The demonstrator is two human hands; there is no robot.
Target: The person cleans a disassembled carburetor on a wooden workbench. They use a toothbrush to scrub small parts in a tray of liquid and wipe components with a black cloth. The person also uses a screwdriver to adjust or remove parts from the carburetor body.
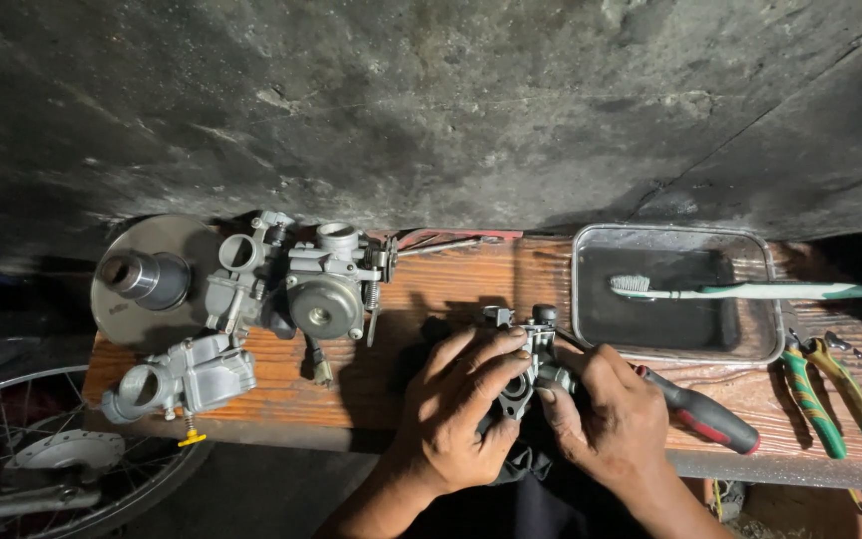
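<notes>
While the left hand [456, 404] is wrapping its fingers [496, 351] around a small dark carburetor part [523, 371] at the front edge of the wooden bench [451, 284], the right hand [616, 419] is gripping a red-and-black handled screwdriver [702, 411], its tip seemingly hidden at the part. Beside them, a metal tray [675, 334] is carrying a toothbrush [740, 290]; green pliers [830, 394] are lying further right, two carburetors [291, 289] left.

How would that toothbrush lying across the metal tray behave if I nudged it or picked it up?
The toothbrush looks like thin plastic, so it is probably very light and a bit springy. It bridges the rim of the metal tray with its handle end overhanging, so a nudge would likely make it slide or pivot off. The tray's dark contents may be liquid, so the bristles could be wet.
</notes>
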